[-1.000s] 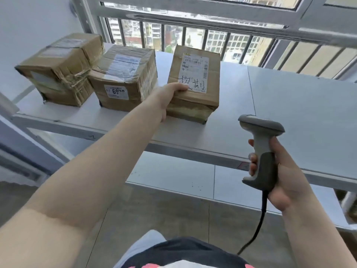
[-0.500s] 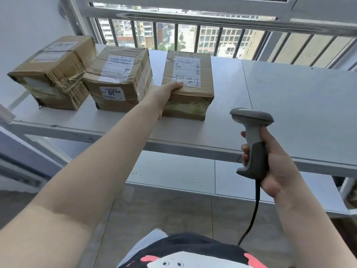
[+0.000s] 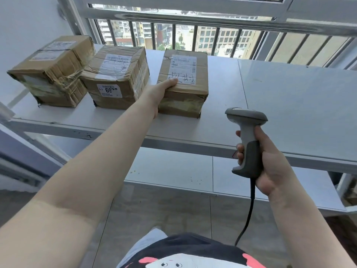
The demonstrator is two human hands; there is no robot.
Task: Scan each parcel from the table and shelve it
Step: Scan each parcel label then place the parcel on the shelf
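Three brown cardboard parcels stand in a row on the white upper shelf (image 3: 289, 105). My left hand (image 3: 158, 91) holds the rightmost parcel (image 3: 191, 74) at its near left corner, thumb on top beside the white label with handwriting. The parcel sits flat on the shelf. To its left are a taped parcel (image 3: 116, 78) with a numbered sticker and a crumpled parcel (image 3: 52, 70) at the far left. My right hand (image 3: 270, 163) grips a grey barcode scanner (image 3: 247, 136) by its handle, in front of the shelf edge, its cable hanging down.
A lower white shelf (image 3: 173, 171) lies beneath the upper one. Behind the shelf is a barred window (image 3: 193, 35). A white wall (image 3: 29, 26) is on the left. The right half of the upper shelf is bare. Tiled floor below.
My left hand has pushed the rightmost parcel a little deeper onto the shelf. The view has shifted slightly; my right hand with the scanner keeps its place.
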